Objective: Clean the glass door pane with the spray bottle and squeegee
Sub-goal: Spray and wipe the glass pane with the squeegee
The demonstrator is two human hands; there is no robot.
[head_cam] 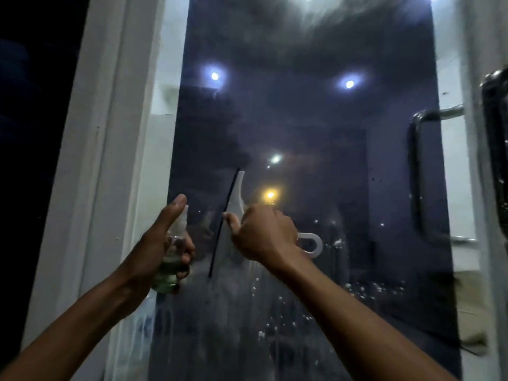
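Head view. I am holding one squeegee (233,213) against the glass door pane (316,127) with my right hand (264,232), fingers curled round its white handle and thumb pressing on the head; the black rubber blade is running nearly upright, slightly tilted, on the lower left of the pane. My left hand (162,243) is gripping one spray bottle (171,251) just beside the white frame (110,160), fingers wrapped round its clear body and thumb raised by the nozzle; greenish liquid is filling only the bottom, so it is likely feeling light. The squeegee is looking stiff and light, best held at the handle, whose loop is showing past my wrist. The wet glass is probably slippery; droplets are clinging below. One door handle (420,177) is standing at right.
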